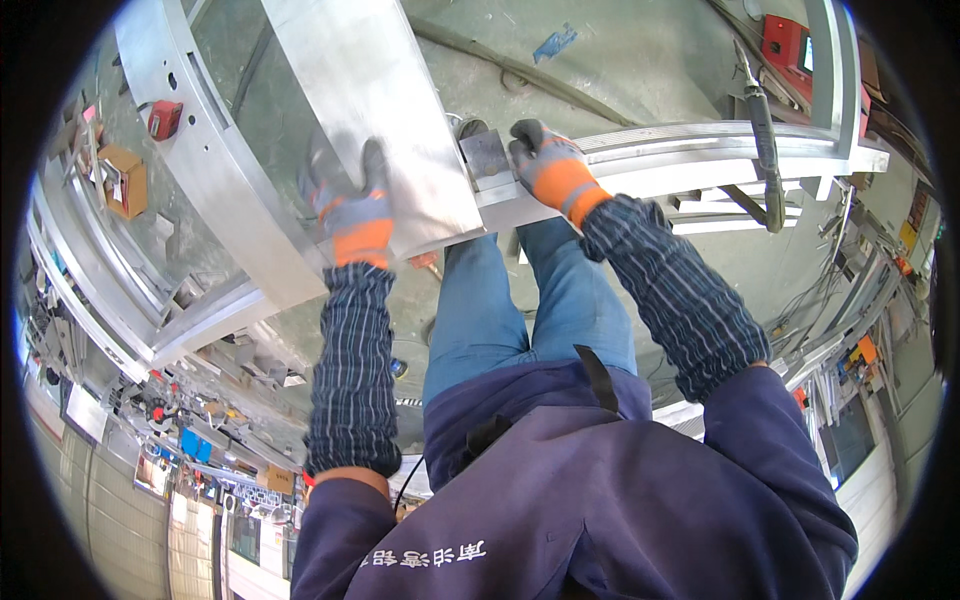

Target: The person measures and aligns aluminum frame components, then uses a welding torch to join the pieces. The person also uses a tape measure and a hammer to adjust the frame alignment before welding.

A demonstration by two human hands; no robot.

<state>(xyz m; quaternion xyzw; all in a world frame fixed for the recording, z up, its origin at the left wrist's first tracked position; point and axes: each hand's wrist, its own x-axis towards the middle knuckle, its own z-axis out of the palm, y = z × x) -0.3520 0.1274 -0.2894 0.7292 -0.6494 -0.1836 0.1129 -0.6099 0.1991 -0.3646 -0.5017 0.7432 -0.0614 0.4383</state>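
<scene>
Basically, the left hand [352, 205], in a grey and orange glove, lies over the left edge of a wide, flat silver panel [355, 80]; its grip is wide, thumb set apart from the blurred fingers, though I cannot tell whether they press on the metal; the panel slants from the top edge down to just in front of the person's jeans [575, 290]; the right hand [558, 168], gloved alike, is at the ridged silver rail [700, 138], fingers bent, and I cannot tell whether its grip is closed around anything; just beside its fingertips, between it and the panel, sits a small dark grey block [486, 153]; farther right, a dark-handled tool [763, 135] lies across the rail; left of the panel, a second silver strip [205, 150] with holes carries a small red device [164, 120]; beyond that strip stands an open cardboard box [122, 182]; a blue scrap [555, 43] lies on the greenish floor [650, 75].
</scene>
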